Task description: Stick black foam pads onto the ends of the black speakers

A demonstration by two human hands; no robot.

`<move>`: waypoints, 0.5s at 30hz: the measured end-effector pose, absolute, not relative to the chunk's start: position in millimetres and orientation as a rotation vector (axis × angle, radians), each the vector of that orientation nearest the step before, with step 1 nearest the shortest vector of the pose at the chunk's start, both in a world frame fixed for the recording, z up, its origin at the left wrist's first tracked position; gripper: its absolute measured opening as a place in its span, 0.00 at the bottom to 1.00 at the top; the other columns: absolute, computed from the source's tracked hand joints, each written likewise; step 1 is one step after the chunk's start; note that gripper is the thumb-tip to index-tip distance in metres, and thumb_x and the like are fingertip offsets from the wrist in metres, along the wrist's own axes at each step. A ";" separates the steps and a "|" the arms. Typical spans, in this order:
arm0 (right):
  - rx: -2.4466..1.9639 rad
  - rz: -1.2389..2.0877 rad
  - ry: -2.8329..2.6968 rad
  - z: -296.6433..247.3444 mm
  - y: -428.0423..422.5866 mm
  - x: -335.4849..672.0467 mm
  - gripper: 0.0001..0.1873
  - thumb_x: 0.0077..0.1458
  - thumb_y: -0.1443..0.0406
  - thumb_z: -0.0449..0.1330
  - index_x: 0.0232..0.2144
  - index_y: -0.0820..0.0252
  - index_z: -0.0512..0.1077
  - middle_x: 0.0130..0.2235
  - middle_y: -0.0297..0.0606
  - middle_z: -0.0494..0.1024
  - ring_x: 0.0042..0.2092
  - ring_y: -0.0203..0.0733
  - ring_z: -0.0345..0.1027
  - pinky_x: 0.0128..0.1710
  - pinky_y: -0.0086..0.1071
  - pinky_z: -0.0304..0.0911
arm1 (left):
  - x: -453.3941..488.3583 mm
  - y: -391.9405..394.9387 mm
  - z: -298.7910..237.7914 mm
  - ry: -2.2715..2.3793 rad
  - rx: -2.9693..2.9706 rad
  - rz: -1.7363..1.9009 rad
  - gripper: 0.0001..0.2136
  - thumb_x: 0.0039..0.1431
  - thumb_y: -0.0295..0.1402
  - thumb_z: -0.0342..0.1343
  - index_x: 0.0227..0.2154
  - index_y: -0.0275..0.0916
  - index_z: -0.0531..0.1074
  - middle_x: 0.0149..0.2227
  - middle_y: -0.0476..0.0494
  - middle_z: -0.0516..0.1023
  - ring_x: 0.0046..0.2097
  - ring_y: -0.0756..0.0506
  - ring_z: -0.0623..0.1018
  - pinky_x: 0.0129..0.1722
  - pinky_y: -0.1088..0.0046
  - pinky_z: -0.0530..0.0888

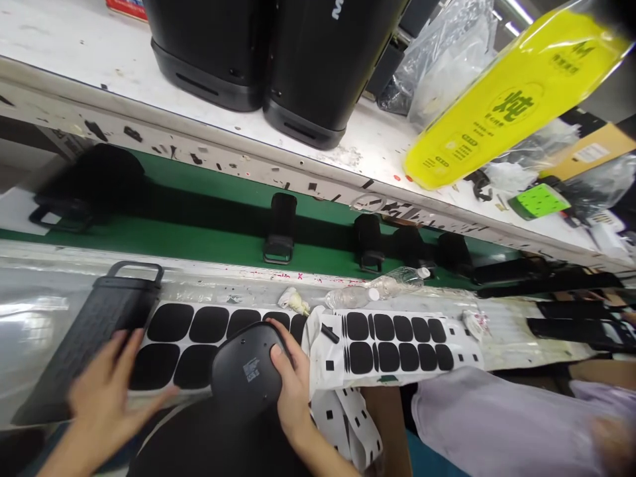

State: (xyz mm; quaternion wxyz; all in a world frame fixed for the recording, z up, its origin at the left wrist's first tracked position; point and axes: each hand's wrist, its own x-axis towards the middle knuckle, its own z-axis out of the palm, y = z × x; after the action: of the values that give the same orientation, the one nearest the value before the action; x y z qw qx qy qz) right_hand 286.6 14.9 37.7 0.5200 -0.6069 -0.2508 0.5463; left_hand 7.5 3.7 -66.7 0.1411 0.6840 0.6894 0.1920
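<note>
Bare hands, our wearer's: two, one left (106, 391) and one right (292, 381). Black plastic housing with a rounded flat base (248, 377): one. Dark grey slab-shaped case with a loop handle (92, 331): one. White sheets (195, 391) (464, 351) bearing black rounded-square pads (409, 356): two; on one we count ten pads in two rows of five, on the other at least seven, some partly covered. Clear plastic bottles with white caps (348, 296) (400, 281): two. Tall black plastic casings (211, 53) (318, 79): two. Long yellow printed packet (497, 109): one. Bright green dotted block (539, 201): one. Black handled units (281, 225) on the green belt (213, 245): we make it at least five.
</note>
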 end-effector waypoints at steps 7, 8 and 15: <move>-1.508 1.343 -0.630 40.0 2.1 271.9 0.32 0.59 0.46 0.60 0.60 0.54 0.70 0.63 0.38 0.70 0.65 0.50 0.61 0.67 0.44 0.57 | 123.4 -3.6 4.5 1.435 1.407 0.905 0.62 0.38 0.50 0.73 0.71 0.49 0.36 0.67 0.29 0.61 0.63 0.27 0.71 0.57 0.43 0.74; -1.509 1.373 -0.715 42.2 -1.2 272.8 0.32 0.62 0.46 0.58 0.62 0.54 0.68 0.65 0.38 0.67 0.66 0.49 0.59 0.68 0.43 0.54 | 122.1 -3.4 8.4 1.470 1.416 0.917 0.59 0.41 0.51 0.71 0.70 0.48 0.40 0.65 0.31 0.64 0.61 0.28 0.73 0.56 0.45 0.76; -1.679 1.318 -1.212 -5.8 13.7 307.5 0.24 0.72 0.56 0.43 0.52 0.57 0.77 0.53 0.42 0.79 0.57 0.43 0.71 0.61 0.39 0.64 | 89.5 -15.6 3.5 1.532 1.586 0.954 0.49 0.36 0.48 0.67 0.65 0.49 0.54 0.59 0.38 0.69 0.56 0.24 0.74 0.56 0.37 0.73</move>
State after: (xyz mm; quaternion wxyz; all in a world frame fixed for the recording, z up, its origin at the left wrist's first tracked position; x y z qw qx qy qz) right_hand 307.5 13.7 -5.8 0.3368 -0.6440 -0.4651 0.5055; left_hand 89.5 -15.6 3.5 0.3609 0.6156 0.5947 0.3704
